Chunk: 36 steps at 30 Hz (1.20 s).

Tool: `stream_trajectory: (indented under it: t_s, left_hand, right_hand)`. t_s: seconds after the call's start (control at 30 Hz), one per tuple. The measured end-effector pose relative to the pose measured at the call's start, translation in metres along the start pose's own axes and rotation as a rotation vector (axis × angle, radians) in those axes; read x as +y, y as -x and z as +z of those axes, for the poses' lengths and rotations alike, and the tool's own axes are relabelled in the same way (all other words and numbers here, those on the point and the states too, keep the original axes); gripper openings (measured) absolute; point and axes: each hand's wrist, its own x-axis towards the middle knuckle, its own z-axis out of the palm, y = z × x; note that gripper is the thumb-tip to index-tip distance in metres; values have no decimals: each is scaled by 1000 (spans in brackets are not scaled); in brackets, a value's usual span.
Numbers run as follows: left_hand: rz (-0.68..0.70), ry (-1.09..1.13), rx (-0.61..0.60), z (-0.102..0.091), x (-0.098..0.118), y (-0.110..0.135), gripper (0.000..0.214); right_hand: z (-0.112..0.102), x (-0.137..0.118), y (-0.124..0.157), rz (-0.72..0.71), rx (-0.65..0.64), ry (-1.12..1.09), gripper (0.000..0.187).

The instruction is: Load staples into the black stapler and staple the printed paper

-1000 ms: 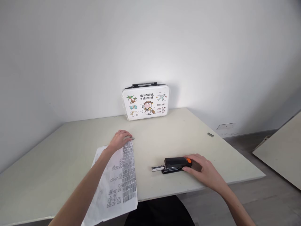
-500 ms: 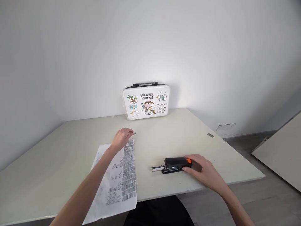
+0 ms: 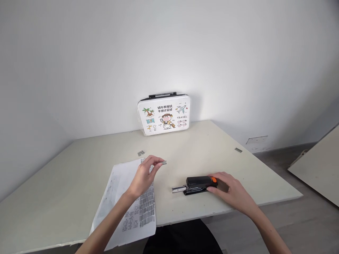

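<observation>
Between the thumb and fingers of my left hand (image 3: 145, 176) is a small grey strip of staples (image 3: 164, 162), held just above the table. Beneath that hand and forearm lie printed paper sheets (image 3: 113, 187), partly covered by them. My right hand (image 3: 230, 188) grips the orange-tipped rear end of a black stapler (image 3: 198, 184), which rests on the table. The stapler's metal staple tray (image 3: 179, 189) sticks out from its front, pointing left toward my left hand. Two more staple strips (image 3: 141, 153) lie behind the paper.
A white case (image 3: 164, 114) with cartoon prints and a black handle leans on the wall at the table's back. Another staple strip (image 3: 238, 150) lies near the table's right edge. The paper overhangs the front edge of the pale table (image 3: 53, 197).
My left hand has moved right and toward me with the staple strip, uncovering two strips behind the paper. My right hand stays on the stapler.
</observation>
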Motion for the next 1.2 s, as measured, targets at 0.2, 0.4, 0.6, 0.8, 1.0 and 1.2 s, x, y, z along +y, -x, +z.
stream_trajectory:
  t_s: [0.2,0.4,0.6,0.8,1.0,1.2]
  left_hand:
    - [32,3,1,-1,15,2,32]
    - [1,48,-61,6,29,13,30]
    - [28,10,-162,26,35,42,29]
    - [177,-224,-157,41,30,65,26]
    - [169,-253,-77,46,28,65,22]
    - [242,-395,-73,54,23,63,19]
  right_hand:
    - [0,-2,1,16,-13,-17,41]
    - [-1,-4,1,28,-31,-26,40]
    - [0,-3,0,29,-15,-11,40]
    - [-1,-2,0,15,-12,-18,40]
    - [-2,-3,0,16,-15,-19,38]
    - [-1,-3,0,14,-14,-10,37]
